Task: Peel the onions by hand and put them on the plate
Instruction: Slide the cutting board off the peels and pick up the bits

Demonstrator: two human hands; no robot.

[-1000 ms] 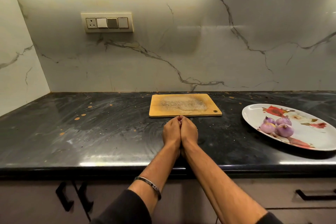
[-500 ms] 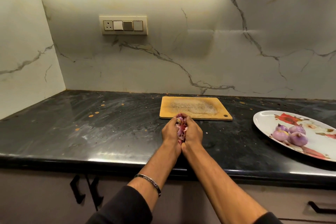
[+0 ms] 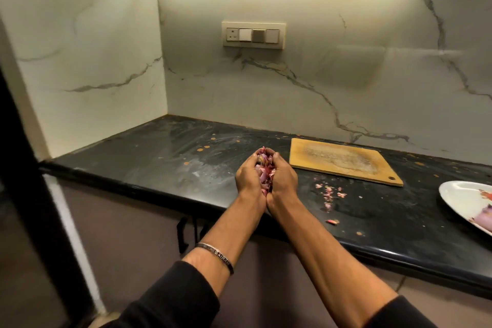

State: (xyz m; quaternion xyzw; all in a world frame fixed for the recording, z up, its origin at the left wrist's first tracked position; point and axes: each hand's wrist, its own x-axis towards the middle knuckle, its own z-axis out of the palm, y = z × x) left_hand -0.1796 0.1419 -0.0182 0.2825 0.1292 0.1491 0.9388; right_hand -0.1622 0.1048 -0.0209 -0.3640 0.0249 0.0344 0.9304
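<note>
Both hands up over the counter (image 3: 159, 157), left hand (image 3: 249, 176) & right hand (image 3: 283, 177) cupped tight together w/ a heap of onion peels (image 3: 265, 172) packed between the curled fingers. A few peel scraps (image 3: 330, 192) lie on the black top just right of the hands, in front of the cutting board (image 3: 343, 161). Plate (image 3: 460, 200) sits far right at the frame edge w/ a peeled onion (image 3: 486, 220) on it, only partly in view.

Marble wall (image 3: 319, 74) (veined); black countertop (image 3: 165, 157)
</note>
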